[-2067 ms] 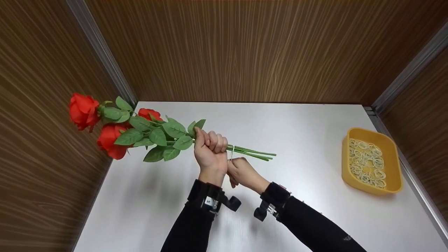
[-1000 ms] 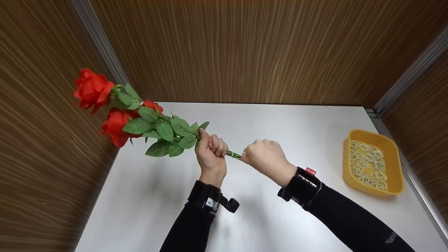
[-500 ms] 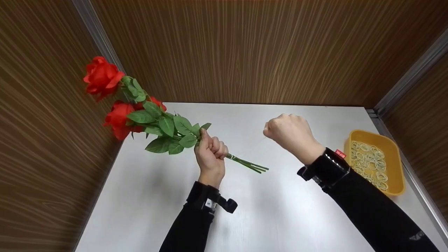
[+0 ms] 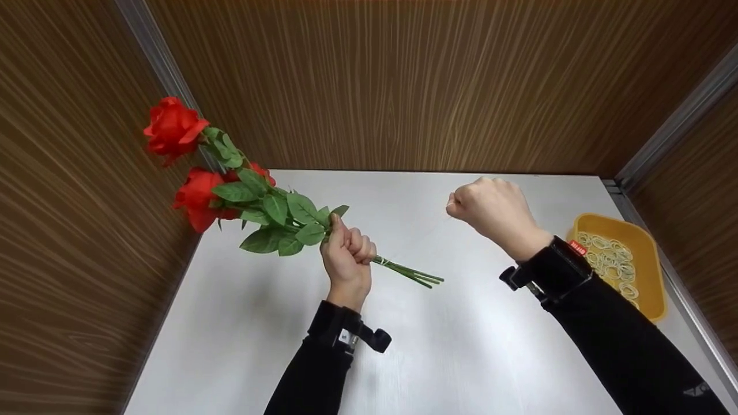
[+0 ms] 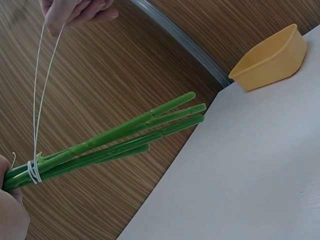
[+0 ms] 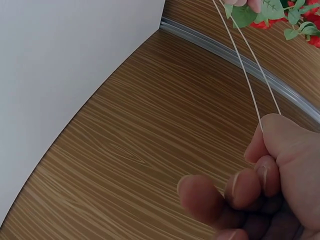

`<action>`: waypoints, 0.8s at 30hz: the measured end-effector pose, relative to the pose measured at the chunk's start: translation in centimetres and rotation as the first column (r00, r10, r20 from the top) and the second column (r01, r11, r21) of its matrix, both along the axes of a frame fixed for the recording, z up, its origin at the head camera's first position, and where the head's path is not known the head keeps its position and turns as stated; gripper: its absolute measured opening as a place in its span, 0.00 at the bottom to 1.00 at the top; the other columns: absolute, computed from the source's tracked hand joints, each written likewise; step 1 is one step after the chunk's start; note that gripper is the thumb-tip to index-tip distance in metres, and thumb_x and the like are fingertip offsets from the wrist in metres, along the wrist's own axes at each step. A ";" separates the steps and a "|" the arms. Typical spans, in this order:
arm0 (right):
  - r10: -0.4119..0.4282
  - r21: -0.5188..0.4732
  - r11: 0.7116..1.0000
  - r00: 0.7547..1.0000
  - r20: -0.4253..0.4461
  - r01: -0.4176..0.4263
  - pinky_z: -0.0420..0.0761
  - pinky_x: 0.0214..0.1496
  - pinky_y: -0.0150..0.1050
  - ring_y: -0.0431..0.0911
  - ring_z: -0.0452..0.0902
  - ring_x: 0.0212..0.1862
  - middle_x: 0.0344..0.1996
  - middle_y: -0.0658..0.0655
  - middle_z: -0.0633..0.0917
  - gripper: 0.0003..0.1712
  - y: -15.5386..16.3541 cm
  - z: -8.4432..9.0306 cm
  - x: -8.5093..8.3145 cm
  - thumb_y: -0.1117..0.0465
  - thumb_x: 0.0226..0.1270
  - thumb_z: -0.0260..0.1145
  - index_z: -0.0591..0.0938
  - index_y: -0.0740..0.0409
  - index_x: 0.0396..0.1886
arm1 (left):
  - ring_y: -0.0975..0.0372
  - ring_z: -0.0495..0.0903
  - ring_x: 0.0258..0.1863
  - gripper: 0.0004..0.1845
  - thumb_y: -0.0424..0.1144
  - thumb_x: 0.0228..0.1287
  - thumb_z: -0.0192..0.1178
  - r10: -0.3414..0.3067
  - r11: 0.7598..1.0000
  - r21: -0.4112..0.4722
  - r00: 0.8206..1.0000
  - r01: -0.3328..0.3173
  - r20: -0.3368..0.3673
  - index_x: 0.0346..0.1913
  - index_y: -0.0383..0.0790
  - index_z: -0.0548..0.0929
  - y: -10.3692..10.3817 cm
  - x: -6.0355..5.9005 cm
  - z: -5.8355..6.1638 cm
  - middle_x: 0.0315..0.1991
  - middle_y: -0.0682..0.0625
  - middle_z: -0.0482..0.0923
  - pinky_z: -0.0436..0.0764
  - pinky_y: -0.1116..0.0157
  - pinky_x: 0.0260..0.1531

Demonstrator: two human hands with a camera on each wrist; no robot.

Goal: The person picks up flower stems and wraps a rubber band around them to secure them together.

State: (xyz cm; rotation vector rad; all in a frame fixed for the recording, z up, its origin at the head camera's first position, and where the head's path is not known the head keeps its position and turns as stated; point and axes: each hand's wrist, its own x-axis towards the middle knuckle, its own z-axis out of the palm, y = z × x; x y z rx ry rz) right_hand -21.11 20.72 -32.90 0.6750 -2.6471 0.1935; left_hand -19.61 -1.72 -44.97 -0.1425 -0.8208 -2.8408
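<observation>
My left hand [image 4: 349,259] grips a bunch of red roses [image 4: 176,129] by the green stems [image 4: 409,273], blooms up to the left and cut ends pointing right. A thin pale rubber band [image 5: 34,172] is wound round the stems just beyond that fist. From there, two taut strands run to my right hand [image 4: 493,213], which is raised apart on the right. In the right wrist view the strands reach the thumb and index finger of the right hand [image 6: 292,160], which pinch the band's loop; the other fingers are curled.
A yellow tub [image 4: 650,276] with several rubber bands [image 4: 614,259] stands on the white table [image 4: 432,357] at the right, partly covered by the right sleeve. Brown wood-grain panels [image 4: 375,86] enclose the table at back and sides.
My right hand has gone from below the left wrist out past the stem ends, up and right, stretching the band. The bunch has tilted, blooms rising and stem ends dropping.
</observation>
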 end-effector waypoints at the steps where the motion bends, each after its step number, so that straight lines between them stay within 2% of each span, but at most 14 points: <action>1: 0.004 -0.005 1.000 1.000 -0.001 -0.004 0.53 0.20 0.38 0.42 0.48 0.23 0.14 0.45 0.52 0.25 0.0 -0.1 -0.1 0.69 0.57 0.56 0.54 0.48 0.12 | 0.67 0.45 0.10 0.29 0.50 0.85 0.39 -0.004 1.000 0.002 1.000 0.004 -0.003 0.18 0.48 0.54 0.0 0.0 0.0 0.13 0.56 0.46 0.45 0.68 0.13; 8: 0.042 -0.047 0.998 0.999 0.025 -0.040 0.51 0.20 0.37 0.41 0.47 0.22 0.14 0.43 0.52 0.25 0.2 -1.3 -1.3 0.68 0.59 0.56 0.54 0.47 0.11 | 0.67 0.44 0.10 0.29 0.49 0.85 0.37 -0.043 0.998 0.036 0.999 0.044 -0.008 0.18 0.48 0.52 -0.1 0.3 0.4 0.13 0.56 0.45 0.45 0.69 0.14; 12: 0.065 -0.099 0.994 0.992 0.113 -0.054 0.51 0.21 0.36 0.38 0.49 0.19 0.11 0.42 0.54 0.27 0.6 -2.5 -2.5 0.66 0.63 0.57 0.54 0.47 0.11 | 0.67 0.44 0.10 0.29 0.49 0.86 0.36 -0.090 0.994 0.065 0.996 0.090 -0.014 0.18 0.49 0.51 0.0 0.6 0.8 0.13 0.56 0.44 0.44 0.69 0.15; 15: 0.087 -0.149 0.987 0.972 0.219 -0.055 0.56 0.20 0.34 0.34 0.61 0.13 0.07 0.41 0.59 0.28 0.8 -3.4 -3.1 0.64 0.67 0.58 0.57 0.47 0.10 | 0.68 0.45 0.10 0.29 0.49 0.86 0.36 -0.131 0.988 0.083 0.991 0.132 -0.014 0.18 0.49 0.52 0.0 0.8 1.2 0.13 0.57 0.44 0.44 0.70 0.15; 18: 0.117 -0.195 0.979 0.945 0.306 -0.058 0.62 0.19 0.34 0.37 0.74 0.12 0.06 0.42 0.65 0.29 0.7 -4.1 -3.4 0.61 0.71 0.58 0.60 0.46 0.09 | 0.68 0.45 0.10 0.29 0.49 0.86 0.36 -0.167 0.981 0.094 0.986 0.168 -0.011 0.17 0.49 0.53 0.0 1.0 1.4 0.13 0.57 0.45 0.44 0.70 0.14; 24: 0.178 -0.275 0.959 0.904 0.388 -0.071 0.63 0.21 0.35 0.43 0.78 0.14 0.06 0.43 0.70 0.29 0.4 -5.1 -3.9 0.60 0.73 0.58 0.62 0.47 0.09 | 0.68 0.44 0.10 0.29 0.51 0.85 0.36 -0.240 0.966 0.099 0.971 0.241 -0.016 0.18 0.49 0.52 -0.2 1.4 1.9 0.13 0.57 0.44 0.44 0.71 0.13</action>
